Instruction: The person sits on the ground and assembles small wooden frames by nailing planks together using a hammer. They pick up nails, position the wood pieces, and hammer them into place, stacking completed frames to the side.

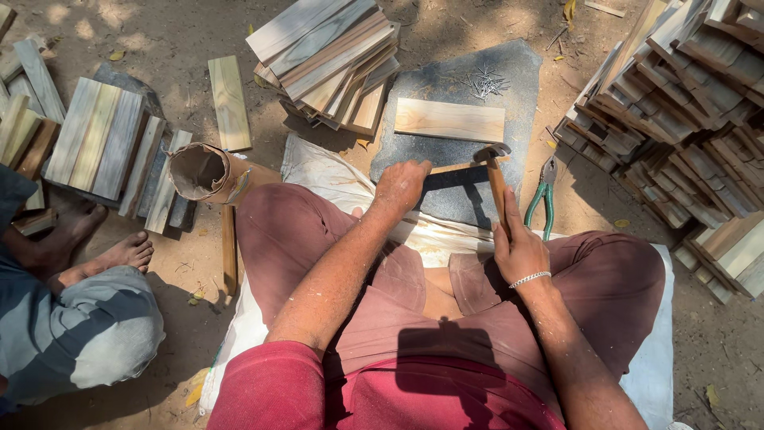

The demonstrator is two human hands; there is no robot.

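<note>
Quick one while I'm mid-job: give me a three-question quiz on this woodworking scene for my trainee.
1. True or false: the right hand grips a hammer by its wooden handle.
2. What lies right of the stone slab? A) green-handled pliers B) a saw C) a paintbrush
3. Fill in: the left hand holds a thin wooden ____ on the slab, below the loose plank and the nails.

Key: 1 true; 2 A; 3 strip
</note>
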